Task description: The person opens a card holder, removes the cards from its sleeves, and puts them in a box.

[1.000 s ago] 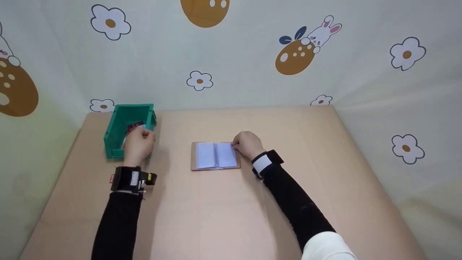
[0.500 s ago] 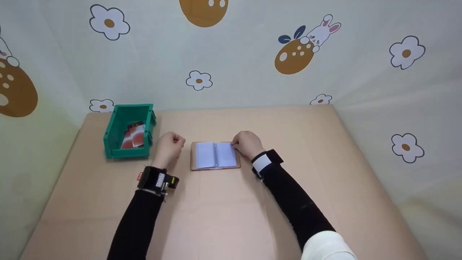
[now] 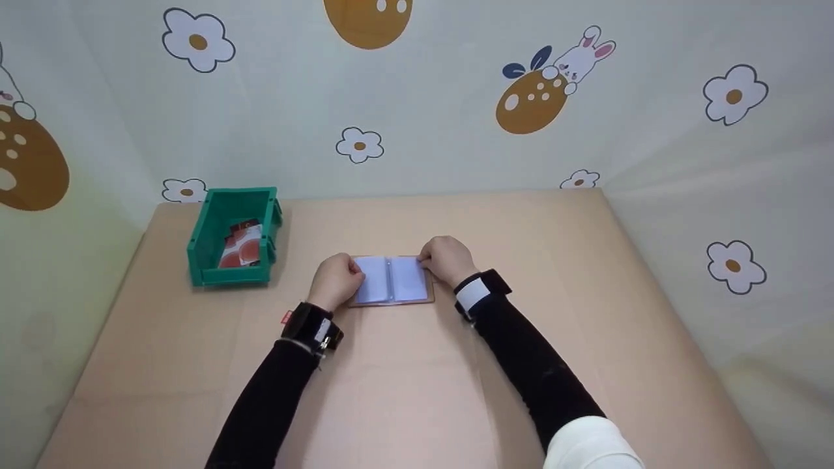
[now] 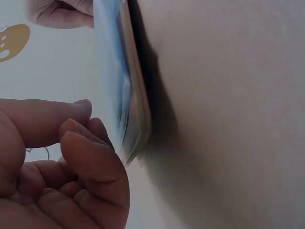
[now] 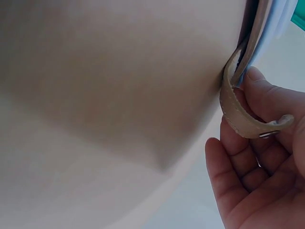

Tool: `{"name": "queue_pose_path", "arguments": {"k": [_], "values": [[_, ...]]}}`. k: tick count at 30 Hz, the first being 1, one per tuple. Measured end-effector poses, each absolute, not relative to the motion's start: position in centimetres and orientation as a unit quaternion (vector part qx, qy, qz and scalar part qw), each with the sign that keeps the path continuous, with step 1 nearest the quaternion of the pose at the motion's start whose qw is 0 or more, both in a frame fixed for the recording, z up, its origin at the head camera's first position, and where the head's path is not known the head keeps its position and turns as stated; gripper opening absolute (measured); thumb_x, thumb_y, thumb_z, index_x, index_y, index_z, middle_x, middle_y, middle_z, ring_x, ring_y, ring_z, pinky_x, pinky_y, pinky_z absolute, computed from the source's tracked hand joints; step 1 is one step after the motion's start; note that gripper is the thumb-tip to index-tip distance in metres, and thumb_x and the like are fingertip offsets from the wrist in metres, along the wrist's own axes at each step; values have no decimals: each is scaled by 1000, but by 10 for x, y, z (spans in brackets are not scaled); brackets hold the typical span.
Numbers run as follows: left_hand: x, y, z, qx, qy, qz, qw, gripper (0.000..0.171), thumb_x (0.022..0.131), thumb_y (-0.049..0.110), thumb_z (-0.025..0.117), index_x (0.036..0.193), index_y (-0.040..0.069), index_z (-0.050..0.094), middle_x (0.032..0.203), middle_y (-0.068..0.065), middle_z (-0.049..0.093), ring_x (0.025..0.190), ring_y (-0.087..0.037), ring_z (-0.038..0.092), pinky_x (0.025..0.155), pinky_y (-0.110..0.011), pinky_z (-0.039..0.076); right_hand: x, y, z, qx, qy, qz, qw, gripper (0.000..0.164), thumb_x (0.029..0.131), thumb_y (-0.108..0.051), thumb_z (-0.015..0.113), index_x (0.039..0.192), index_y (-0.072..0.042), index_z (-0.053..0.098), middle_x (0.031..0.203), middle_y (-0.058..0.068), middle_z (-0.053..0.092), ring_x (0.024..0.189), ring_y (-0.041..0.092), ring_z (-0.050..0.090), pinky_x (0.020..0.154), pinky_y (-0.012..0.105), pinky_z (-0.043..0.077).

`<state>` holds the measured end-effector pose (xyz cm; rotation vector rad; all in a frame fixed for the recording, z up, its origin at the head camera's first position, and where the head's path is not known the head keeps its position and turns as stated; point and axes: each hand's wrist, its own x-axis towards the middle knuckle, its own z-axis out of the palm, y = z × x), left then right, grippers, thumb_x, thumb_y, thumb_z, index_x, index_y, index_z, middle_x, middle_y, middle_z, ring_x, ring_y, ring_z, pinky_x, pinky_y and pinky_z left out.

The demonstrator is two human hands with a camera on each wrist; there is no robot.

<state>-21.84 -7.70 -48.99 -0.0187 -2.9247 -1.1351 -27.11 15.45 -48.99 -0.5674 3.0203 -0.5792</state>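
Observation:
A small card holder with a tan cover and clear plastic sleeves lies open on the table. My right hand pinches its right edge near the far corner. The right wrist view shows the thumb against the pages and a tan strap with a metal snap curving past the fingers. My left hand is at the holder's left edge, overlapping the left page in the head view. In the left wrist view, its thumb and curled fingers meet beside the sleeves, with nothing visible between them.
A green bin stands at the table's back left. Several red and white cards lie inside it. A patterned curtain rises behind the table.
My left hand has moved from over the green bin rightward to the holder's left edge, uncovering the cards in the bin. My right hand has stayed at the holder's right edge.

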Motion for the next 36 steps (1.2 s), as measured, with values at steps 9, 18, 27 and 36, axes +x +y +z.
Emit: {"name": "queue_pose_path", "arguments": {"k": [9,18,27,36], "values": [[-220,-75,-493,3,-945,-327,-30,7,82,4,65,83,-2,65,85,-13,65,81,-29,60,76,-41,49,-271,154,-487,-175,965,-195,16,11,84,-12,78,95,-13,81,97,2,75,94,20,69,86,35,52],[-223,-74,-495,3,-949,-313,-34,8,81,4,65,83,-3,68,82,-12,65,78,-29,60,75,-41,49,-271,153,-485,-195,966,-169,4,10,83,-12,79,93,-14,81,96,2,75,95,22,69,85,37,52],[-222,-74,-495,3,-950,-311,-31,10,81,4,66,84,-4,69,84,-14,66,80,-30,61,77,-42,50,-272,152,-486,-202,968,-151,-7,9,83,-12,79,92,-13,81,97,2,75,96,22,69,87,36,52],[-221,-75,-495,-1,-949,-315,-23,7,80,3,65,80,-4,68,78,-11,64,75,-28,59,72,-39,49,-270,150,-486,-208,968,-140,-8,8,83,-11,78,90,-12,81,97,2,75,96,22,68,84,36,53]]}}
